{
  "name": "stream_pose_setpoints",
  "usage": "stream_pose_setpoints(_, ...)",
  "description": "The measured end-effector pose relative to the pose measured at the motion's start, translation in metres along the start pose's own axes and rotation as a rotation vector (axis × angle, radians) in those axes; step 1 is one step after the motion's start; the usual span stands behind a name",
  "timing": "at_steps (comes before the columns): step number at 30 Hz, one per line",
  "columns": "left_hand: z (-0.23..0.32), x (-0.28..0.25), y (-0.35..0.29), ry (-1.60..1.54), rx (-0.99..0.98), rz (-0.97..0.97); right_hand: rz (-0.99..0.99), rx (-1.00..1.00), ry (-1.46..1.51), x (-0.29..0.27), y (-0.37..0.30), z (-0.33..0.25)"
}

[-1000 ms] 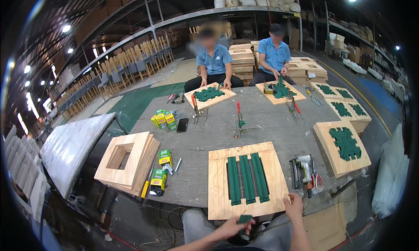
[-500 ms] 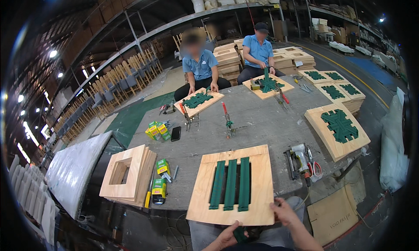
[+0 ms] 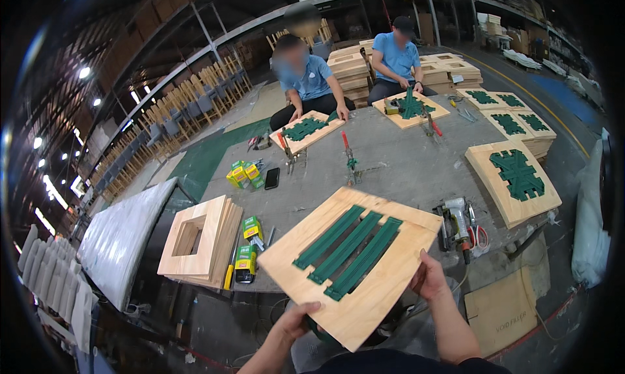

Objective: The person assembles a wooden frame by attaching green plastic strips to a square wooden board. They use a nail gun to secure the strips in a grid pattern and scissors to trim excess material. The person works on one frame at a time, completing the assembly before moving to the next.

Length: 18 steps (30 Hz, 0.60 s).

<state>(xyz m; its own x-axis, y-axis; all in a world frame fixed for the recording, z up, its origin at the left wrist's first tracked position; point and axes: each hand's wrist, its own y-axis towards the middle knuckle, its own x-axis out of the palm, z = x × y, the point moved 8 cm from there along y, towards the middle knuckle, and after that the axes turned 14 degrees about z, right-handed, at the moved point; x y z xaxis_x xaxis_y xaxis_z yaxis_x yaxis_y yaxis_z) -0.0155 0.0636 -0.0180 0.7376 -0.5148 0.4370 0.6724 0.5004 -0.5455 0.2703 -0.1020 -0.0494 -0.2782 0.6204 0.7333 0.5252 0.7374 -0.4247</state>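
Observation:
Both my hands hold a square plywood frame point(image 3: 411, 234), tilted and turned cornerwise above the near edge of the table. Three green webbing straps point(image 3: 345, 247) run side by side across its dark opening. My left hand point(image 3: 296, 318) is closed on the lower left edge, thumb on top and fingers hidden beneath. On the right edge, my right hand point(image 3: 430, 277) grips with the thumb near the upper face and the other fingers underneath. Something dark green shows below the panel by my left hand; what it is, I cannot make out.
On the grey table point(image 3: 312, 172) lie a stack of bare frames point(image 3: 195, 244), yellow-green boxes point(image 3: 246, 260), a phone point(image 3: 272, 178), a pneumatic stapler point(image 3: 459, 224), red-handled scissors point(image 3: 478, 234) and clamps point(image 3: 350, 159). Webbed panels point(image 3: 521, 201) sit at right. Two co-workers point(image 3: 309, 81) handle panels opposite.
The plywood frame has turned clockwise and risen a little. My left hand has shifted left along its edge, and my right hand has moved up. The view has shifted slightly.

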Motion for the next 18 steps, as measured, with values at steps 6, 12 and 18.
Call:
stream_pose_setpoints(6,0.031,-0.023,0.075,-0.044,0.032,-0.047,0.135,-0.16,-0.043,-0.015,-0.006,0.011)
stream_pose_setpoints(12,0.018,-0.056,0.098,-0.037,0.14,0.256,0.256,-0.074,0.056,-0.049,0.004,0.056)
stream_pose_setpoints(18,-0.044,-0.1,0.045,0.4,0.139,0.421,0.361,0.239,-0.17,-0.061,-0.003,0.115)
